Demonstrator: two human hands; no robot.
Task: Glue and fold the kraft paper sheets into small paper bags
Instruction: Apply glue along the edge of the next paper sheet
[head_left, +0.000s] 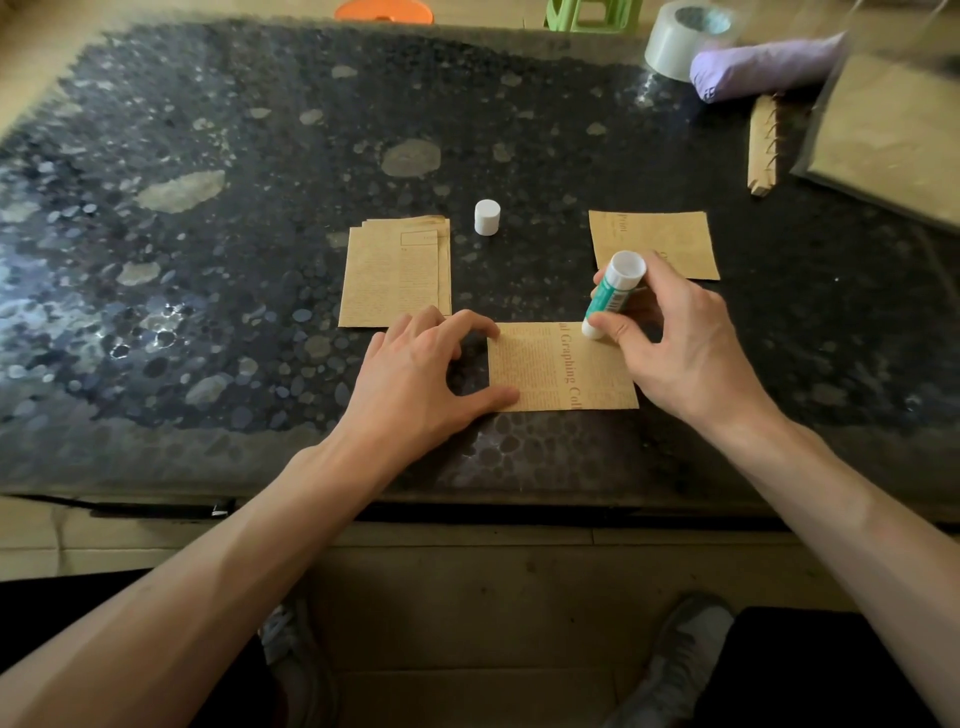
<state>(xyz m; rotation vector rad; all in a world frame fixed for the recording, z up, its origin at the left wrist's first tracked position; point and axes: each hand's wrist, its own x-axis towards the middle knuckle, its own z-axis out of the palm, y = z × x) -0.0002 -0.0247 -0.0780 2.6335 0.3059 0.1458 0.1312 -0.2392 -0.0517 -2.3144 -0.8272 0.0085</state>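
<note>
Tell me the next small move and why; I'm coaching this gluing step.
Probably draw the glue stick along the far edge of the sheet. Its tip sits on that edge, the cap is off, the left hand pins the sheet and the right hand grips the stick.

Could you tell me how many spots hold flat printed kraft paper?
3: a near sheet, a far sheet behind the glue stick, a left stack whose lower sheets barely show.

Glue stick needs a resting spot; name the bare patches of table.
Bare: the table left of the paper stack; also the gap between white cap and far sheet. Crowded: far right corner, with tape roll and purple bundle.
</note>
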